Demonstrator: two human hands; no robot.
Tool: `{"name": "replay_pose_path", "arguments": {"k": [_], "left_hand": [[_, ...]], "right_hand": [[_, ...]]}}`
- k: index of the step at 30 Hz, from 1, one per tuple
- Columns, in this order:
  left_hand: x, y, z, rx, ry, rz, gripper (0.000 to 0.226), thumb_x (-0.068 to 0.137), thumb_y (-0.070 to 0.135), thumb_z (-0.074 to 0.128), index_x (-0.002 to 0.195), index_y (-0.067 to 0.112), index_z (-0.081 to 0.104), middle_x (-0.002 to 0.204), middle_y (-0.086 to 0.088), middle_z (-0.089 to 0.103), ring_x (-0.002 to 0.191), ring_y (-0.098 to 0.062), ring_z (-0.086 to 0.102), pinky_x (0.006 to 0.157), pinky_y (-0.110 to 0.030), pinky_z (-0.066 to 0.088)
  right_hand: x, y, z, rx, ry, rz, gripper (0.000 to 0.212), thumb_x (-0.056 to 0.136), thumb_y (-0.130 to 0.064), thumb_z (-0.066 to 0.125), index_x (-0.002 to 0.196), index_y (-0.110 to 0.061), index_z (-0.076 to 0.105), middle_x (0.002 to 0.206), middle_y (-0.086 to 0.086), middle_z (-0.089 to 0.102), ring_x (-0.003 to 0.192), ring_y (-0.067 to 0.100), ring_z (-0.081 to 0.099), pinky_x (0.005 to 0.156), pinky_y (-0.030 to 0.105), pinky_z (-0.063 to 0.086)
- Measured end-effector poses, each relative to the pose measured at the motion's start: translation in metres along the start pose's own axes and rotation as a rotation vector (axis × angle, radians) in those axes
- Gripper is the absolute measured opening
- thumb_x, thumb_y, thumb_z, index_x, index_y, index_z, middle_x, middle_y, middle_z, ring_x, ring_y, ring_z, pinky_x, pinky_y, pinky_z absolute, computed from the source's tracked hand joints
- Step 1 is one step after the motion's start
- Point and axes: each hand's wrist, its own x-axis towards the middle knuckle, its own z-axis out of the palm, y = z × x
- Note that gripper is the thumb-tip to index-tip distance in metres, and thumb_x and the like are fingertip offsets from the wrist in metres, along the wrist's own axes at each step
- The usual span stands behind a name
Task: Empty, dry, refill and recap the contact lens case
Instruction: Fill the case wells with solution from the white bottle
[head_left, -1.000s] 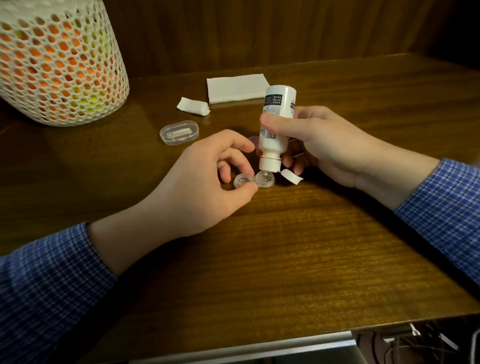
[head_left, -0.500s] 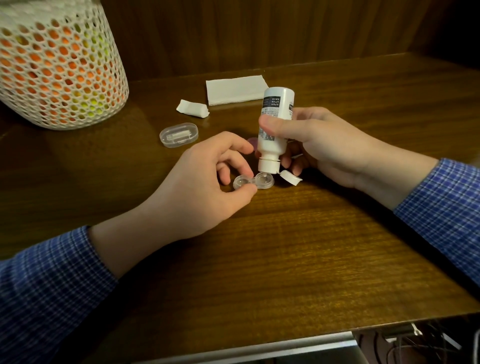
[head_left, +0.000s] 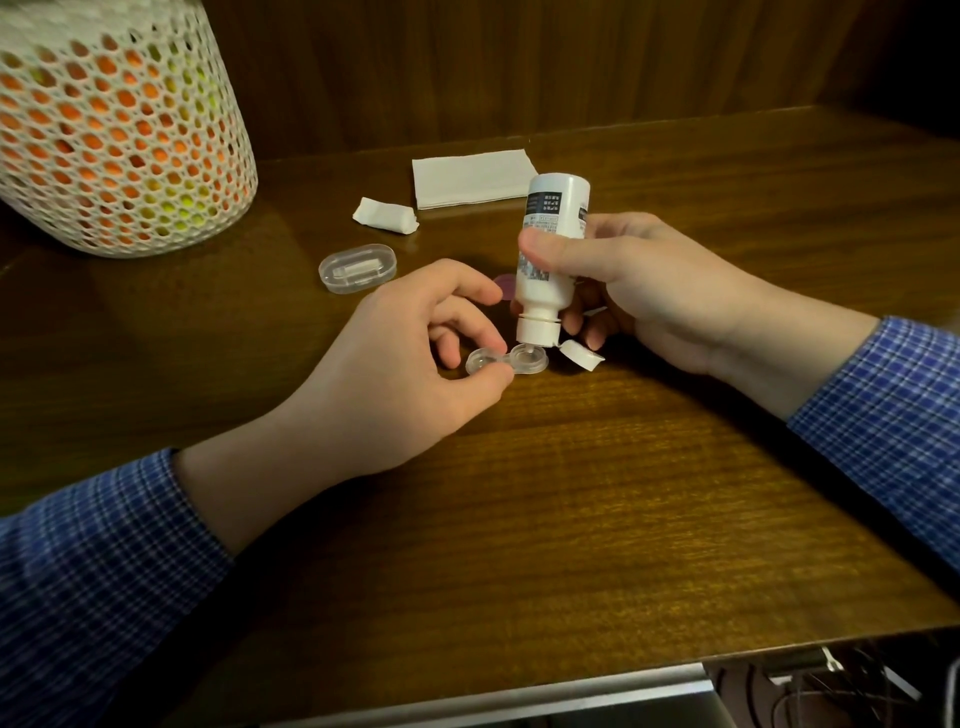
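On the wooden table (head_left: 597, 519), the right hand (head_left: 670, 291) gripped the inverted solution bottle (head_left: 548, 249), nozzle directly over the right well of the contact lens case (head_left: 506, 360). Its long axis ran left-right; the left hand (head_left: 410, 353) pinched the nearer left well.
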Motion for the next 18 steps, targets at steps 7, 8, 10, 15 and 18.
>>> {"name": "replay_pose_path", "arguments": {"k": [7,8,10,15,18], "left_hand": [[-0.0005,0.0003,-0.0001,-0.013,-0.001,0.007,0.049,0.081,0.018,0.083,0.126,0.018,0.063,0.091,0.011,0.075,0.075,-0.014,0.064,0.061,-0.013,0.048],[-0.0009,0.0002,0.0001,-0.013,-0.004,0.008,0.049,0.081,0.017,0.083,0.126,0.018,0.063,0.092,0.011,0.074,0.075,-0.014,0.064,0.061,-0.013,0.048],[-0.0008,0.0000,0.0000,-0.008,-0.008,0.009,0.050,0.081,0.017,0.083,0.126,0.018,0.063,0.092,0.011,0.074,0.075,-0.014,0.064,0.061,-0.013,0.048],[-0.0004,-0.0007,-0.0004,-0.004,-0.017,0.004,0.051,0.081,0.017,0.084,0.127,0.020,0.062,0.094,0.012,0.074,0.076,-0.015,0.065,0.062,-0.016,0.050],[-0.0006,-0.0010,-0.0003,0.000,-0.018,0.002,0.051,0.081,0.018,0.084,0.127,0.020,0.062,0.094,0.012,0.074,0.076,-0.015,0.065,0.062,-0.016,0.051]], "right_hand": [[0.0002,0.0009,-0.0003,0.013,0.005,-0.002,0.024,0.097,-0.039,0.067,0.104,-0.016,0.069,0.108,0.013,0.078,0.059,0.011,0.058,0.047,0.021,0.045],[0.0003,0.0012,-0.0005,0.015,0.005,-0.003,0.024,0.097,-0.039,0.067,0.104,-0.016,0.069,0.107,0.013,0.078,0.059,0.011,0.058,0.047,0.021,0.045],[0.0005,0.0015,-0.0007,0.015,0.003,-0.004,0.024,0.097,-0.039,0.067,0.103,-0.016,0.069,0.106,0.012,0.078,0.058,0.011,0.058,0.046,0.020,0.045],[0.0008,0.0020,-0.0018,0.013,-0.001,-0.001,0.026,0.096,-0.040,0.067,0.104,-0.015,0.070,0.101,0.009,0.079,0.059,0.010,0.058,0.046,0.020,0.045],[0.0009,0.0024,-0.0023,0.011,-0.004,-0.001,0.025,0.096,-0.040,0.067,0.102,-0.015,0.070,0.091,0.003,0.079,0.058,0.010,0.059,0.046,0.020,0.045]]}}
